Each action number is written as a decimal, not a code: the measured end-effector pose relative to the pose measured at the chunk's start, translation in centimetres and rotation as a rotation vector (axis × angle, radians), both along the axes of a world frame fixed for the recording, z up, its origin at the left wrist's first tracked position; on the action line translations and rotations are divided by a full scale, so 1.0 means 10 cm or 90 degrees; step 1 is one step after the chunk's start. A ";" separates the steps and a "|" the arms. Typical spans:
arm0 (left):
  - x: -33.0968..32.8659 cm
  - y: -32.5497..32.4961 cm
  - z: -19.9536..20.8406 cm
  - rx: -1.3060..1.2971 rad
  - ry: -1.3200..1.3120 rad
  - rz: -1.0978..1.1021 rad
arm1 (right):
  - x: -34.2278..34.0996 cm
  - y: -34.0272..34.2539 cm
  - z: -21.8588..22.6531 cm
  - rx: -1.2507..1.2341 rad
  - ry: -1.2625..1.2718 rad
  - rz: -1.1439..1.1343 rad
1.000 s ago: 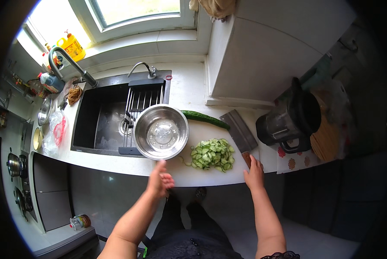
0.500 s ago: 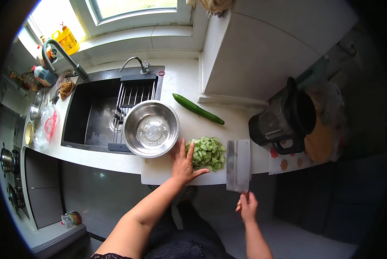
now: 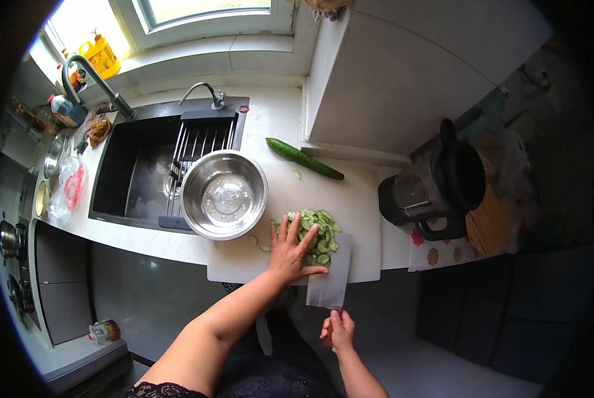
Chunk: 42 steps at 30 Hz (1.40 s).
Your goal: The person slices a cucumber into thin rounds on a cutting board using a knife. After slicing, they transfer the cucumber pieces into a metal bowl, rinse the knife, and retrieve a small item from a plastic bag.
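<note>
My left hand [image 3: 289,253] lies with spread fingers over a pile of sliced cucumber [image 3: 325,233], pressing its left side. From the right, the broad blade of a cleaver [image 3: 330,275] lies against or partly under the slices. My right hand [image 3: 340,330] is closed round the cleaver's handle, just off the counter's front edge. Both the pile and the blade are on a white cutting board [image 3: 366,225]. Behind them lies a whole cucumber [image 3: 305,158], and a few stray slices [image 3: 297,174] are scattered on the board. An empty steel bowl [image 3: 225,196] stands left of my left hand.
A dark sink [image 3: 141,169] with a metal drying rack [image 3: 201,140] is at the left, partly under the bowl. A blender [image 3: 433,186] stands to the right, beside a patterned cloth [image 3: 436,253]. The wall corner [image 3: 370,86] juts out behind the board.
The cleaver has moved left from beside the pile to meet the slices. My left hand has shifted up onto the pile. A few slices now lie loose on the board.
</note>
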State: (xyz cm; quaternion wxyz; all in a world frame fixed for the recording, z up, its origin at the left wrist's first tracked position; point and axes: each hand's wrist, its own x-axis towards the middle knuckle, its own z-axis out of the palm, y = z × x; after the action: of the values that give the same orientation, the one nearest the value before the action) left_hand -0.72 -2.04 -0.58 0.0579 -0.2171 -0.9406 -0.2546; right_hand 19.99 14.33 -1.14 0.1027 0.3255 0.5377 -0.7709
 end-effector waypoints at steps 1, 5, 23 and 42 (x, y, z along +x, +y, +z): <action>-0.01 0.01 0.01 -0.002 0.004 0.001 | -0.05 -0.04 -0.01 -0.003 -0.001 0.015; 0.00 0.01 0.02 0.019 0.017 -0.011 | -0.16 -0.25 0.00 -0.028 0.001 0.060; 0.06 -0.48 1.01 0.097 0.197 0.083 | -0.46 -0.46 0.95 -0.086 0.055 0.188; -1.39 -1.63 0.53 -0.004 0.009 0.203 | -1.30 -0.77 2.06 0.043 -0.109 0.365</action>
State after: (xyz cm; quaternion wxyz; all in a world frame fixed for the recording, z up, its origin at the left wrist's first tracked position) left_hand -14.63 -18.37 4.76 0.1039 -0.0668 -0.9635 -0.2374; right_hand 6.99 6.59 19.46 0.3502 0.2273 0.6222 -0.6622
